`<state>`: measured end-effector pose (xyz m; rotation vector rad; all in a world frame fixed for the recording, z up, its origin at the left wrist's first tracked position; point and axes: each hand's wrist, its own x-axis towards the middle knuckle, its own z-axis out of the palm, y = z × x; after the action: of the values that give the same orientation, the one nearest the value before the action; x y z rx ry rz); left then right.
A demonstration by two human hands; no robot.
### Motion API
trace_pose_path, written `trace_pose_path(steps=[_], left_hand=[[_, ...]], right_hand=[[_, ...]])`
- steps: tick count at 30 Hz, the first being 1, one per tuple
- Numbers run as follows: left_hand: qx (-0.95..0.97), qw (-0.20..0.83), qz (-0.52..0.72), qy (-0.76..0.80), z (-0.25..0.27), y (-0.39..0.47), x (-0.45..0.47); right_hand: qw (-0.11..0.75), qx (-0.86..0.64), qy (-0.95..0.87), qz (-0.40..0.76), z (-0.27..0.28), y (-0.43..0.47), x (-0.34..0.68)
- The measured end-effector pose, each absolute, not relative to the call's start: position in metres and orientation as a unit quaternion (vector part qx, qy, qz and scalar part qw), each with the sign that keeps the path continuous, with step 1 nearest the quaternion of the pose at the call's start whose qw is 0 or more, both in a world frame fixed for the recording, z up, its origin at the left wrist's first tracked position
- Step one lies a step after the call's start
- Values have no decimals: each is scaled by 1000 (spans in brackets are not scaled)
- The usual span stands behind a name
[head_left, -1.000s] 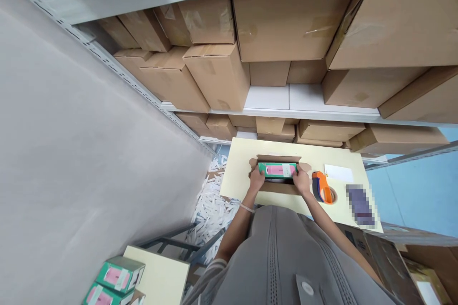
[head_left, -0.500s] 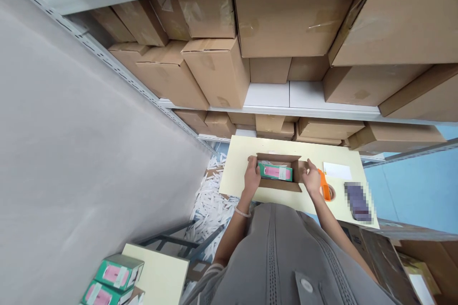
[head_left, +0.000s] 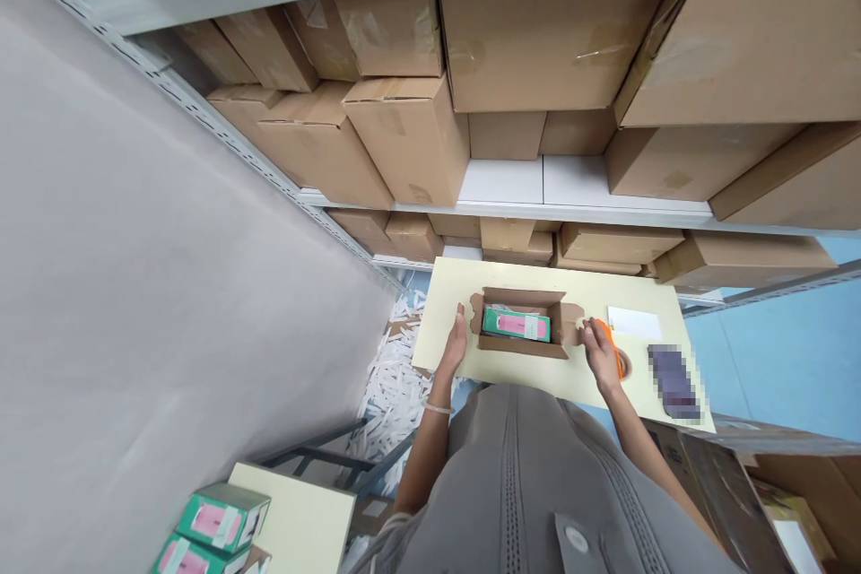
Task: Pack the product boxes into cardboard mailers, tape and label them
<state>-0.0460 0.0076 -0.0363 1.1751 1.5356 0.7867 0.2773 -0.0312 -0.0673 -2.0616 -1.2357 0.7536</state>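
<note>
Here, inside one brown cardboard carton (head_left: pixel 525 347) on a cream tabletop (head_left: pixel 440 287), exactly one green box (head_left: pixel 517 325) with a pink front, lying toward the left end. Two end flaps (head_left: pixel 573 323) folded outward, one at each end. Two bare hands, one on either side: left hand (head_left: pixel 456 343) flat and unfurled just beyond the left flap, holding nothing; right hand (head_left: pixel 602 354) with fingers loosely extended beside the right flap, over one orange tape dispenser (head_left: pixel 611 345), no grip showing, contact impossible to tell. Farther right, one white card (head_left: pixel 634 323) and one dark item (head_left: pixel 674 383), pixelated beyond naming. At lower left, on a second tabletop (head_left: pixel 306 502), two more green boxes (head_left: pixel 213 522), side by side. On the floor, shredded paper strips (head_left: pixel 387 399), too many to count.
</note>
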Motion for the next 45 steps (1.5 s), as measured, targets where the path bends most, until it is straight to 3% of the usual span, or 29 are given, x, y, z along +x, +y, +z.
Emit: trace_pose_path(steps=[3,6,14,22,33,40,45], left_hand=[[527,543,303,579,-36,2,-41],[593,541,252,540,-35,1,-33],[773,401,31,491,-34,8,-28],[800,355,7,484,-31,7,-36],[781,283,70,552,-18,37,-32],[770,215,90,594,-26,53,-18],[769,50,116,626,-31,54,-6]], right_hand=[[375,-718,-473,347,-54,-38,263],[385,-654,-546,355,-45,-40,250],[233,-600,-696,318,-50,-28,232],[144,-534,-787,274,-66,-20,239],[284,-562,-708,320,-66,-2,259],[274,-618,-725,129,-63,8,248],[197,-653,-732,4,-54,13,245]])
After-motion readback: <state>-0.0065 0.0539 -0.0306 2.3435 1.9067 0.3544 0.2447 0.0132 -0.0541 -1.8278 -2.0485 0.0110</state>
